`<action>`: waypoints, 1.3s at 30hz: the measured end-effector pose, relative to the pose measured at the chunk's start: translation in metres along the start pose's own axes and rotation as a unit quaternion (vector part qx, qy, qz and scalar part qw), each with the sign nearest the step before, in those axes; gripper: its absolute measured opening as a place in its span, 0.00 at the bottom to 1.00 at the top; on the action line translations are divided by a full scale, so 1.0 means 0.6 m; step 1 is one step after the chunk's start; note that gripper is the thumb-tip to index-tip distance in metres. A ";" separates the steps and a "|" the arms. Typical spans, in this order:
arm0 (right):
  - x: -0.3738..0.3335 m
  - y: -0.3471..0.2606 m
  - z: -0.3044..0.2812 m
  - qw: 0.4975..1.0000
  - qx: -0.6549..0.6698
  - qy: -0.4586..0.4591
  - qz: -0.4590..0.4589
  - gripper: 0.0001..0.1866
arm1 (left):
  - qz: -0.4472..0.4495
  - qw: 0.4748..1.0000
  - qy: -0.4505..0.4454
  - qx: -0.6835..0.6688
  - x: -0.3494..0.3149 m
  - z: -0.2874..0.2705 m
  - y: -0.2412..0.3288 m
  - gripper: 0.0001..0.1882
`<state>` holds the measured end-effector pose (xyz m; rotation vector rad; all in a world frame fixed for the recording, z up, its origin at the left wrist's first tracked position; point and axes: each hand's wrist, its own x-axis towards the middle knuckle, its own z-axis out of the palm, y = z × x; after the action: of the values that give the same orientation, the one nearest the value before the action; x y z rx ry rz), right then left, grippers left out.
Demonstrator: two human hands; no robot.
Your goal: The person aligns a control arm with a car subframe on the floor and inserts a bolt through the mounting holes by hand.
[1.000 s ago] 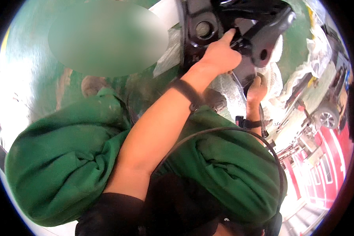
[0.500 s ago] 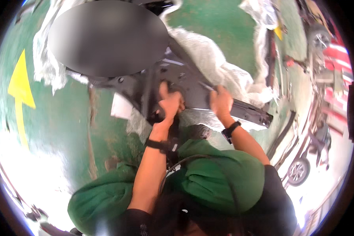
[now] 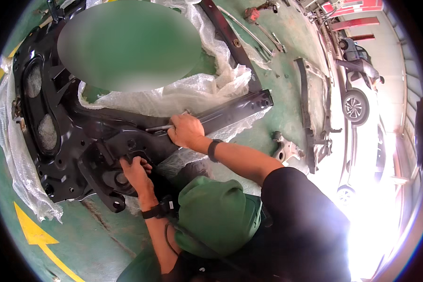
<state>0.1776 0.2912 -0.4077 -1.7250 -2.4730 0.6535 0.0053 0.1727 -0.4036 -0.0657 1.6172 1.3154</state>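
Black metal frame (image 3: 103, 124): lies on the green floor (image 3: 96, 249), partly over plastic wrap, under both hands; it spreads well beyond the left hand, and one long arm of it runs out past the right hand.
Left hand (image 3: 137, 175): fingers bent against the bracket (image 3: 95, 164) just beyond them; whether they pinch anything is hidden.
Right hand (image 3: 185, 131): curled over the frame's long arm, palm side out of sight, so I cannot tell whether it grips.
Thin grey rod (image 3: 159, 128): juts leftward beside the right hand's fingers; tool or part of the frame, unclear.
Work at the bracket: seems to be close handwork, the left fingers busy or feeling there, the right hand probably steadying.
Next move at the bracket: would call for exact left fingertip placement, with the right hand holding the frame from rocking.
Plastic wrap (image 3: 211, 87): bunched just beyond the right hand; could slip or snag.
Green-trousered knee (image 3: 216, 211): close below the right hand, cramping room.
Blurred oval: hides what lies beyond the left hand.
Beyond the right hand: dark bar (image 3: 224, 28), red tool (image 3: 252, 15) and metal rods (image 3: 249, 32).
Right of the right hand: grey metal piece (image 3: 290, 149), then a worn frame (image 3: 305, 101), wheel (image 3: 356, 105) and another person (image 3: 359, 66), well apart.
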 end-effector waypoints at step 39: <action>0.002 -0.009 0.003 1.000 -0.019 -0.013 0.000 0.14 | -0.035 0.998 -0.054 -0.023 0.027 -0.024 0.005 0.23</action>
<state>0.1716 0.2903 -0.4074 -1.7404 -2.5186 0.6388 -0.0137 0.1714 -0.4141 -0.0773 1.4803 1.2807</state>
